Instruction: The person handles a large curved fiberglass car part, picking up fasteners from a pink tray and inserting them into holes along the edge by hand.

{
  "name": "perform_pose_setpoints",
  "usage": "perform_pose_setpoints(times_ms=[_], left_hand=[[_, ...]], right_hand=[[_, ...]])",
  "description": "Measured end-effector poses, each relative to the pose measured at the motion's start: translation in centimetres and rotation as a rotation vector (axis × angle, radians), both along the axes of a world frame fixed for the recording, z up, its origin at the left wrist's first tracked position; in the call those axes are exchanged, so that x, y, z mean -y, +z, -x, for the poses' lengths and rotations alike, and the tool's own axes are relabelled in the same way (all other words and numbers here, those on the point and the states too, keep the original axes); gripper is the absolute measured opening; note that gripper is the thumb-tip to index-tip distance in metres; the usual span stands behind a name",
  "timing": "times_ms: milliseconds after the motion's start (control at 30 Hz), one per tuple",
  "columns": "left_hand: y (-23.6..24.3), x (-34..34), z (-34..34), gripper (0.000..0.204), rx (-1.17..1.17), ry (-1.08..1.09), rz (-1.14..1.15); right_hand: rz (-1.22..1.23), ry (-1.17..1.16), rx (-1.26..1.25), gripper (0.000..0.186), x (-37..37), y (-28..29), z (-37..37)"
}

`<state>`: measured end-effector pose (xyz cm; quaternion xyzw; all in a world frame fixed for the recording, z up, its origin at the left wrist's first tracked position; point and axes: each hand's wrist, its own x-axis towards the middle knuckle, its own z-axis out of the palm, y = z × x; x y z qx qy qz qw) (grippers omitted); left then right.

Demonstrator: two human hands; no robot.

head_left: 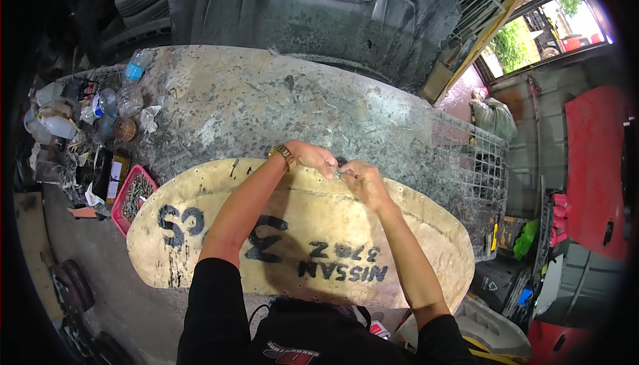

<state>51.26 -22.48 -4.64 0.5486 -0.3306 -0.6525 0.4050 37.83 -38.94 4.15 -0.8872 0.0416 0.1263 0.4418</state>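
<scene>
A tan curved board with black painted markings and a row of small holes along its far edge lies on the near side of a stained workbench. My left hand, a watch on its wrist, is at the board's far edge with fingers pinched together. My right hand is just right of it, fingers closed on a small metal piece at the edge. The left fingertips are at that piece too; whether it is a bolt or some tool is too small to tell.
A pink basket of metal fasteners sits left of the board. Plastic bottles and clutter cover the bench's left end. A large dark moulded panel stands behind. Wire mesh, red panels and an open window are at right.
</scene>
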Motion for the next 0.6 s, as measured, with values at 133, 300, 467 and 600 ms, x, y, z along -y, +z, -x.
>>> perform_pose_setpoints(times_ms=[133,300,467,600], left_hand=[[-0.1,-0.1,0.1,0.05,-0.03,0.049,0.037],[-0.5,-0.3,0.1,0.053,0.009,0.018,0.064],[0.6,-0.9,0.3,0.048,0.141,0.041,0.05],[0.3,0.0,0.2,0.043,0.193,0.01,0.107]], right_hand=[[0.042,0.086,0.093,0.013,-0.6,0.3,-0.4],[0.133,0.227,0.163,0.009,-0.4,-0.4,-1.0],[0.247,0.276,0.163,0.01,-0.9,0.0,-0.9],[0.31,0.23,0.167,0.013,-0.2,-1.0,0.0]])
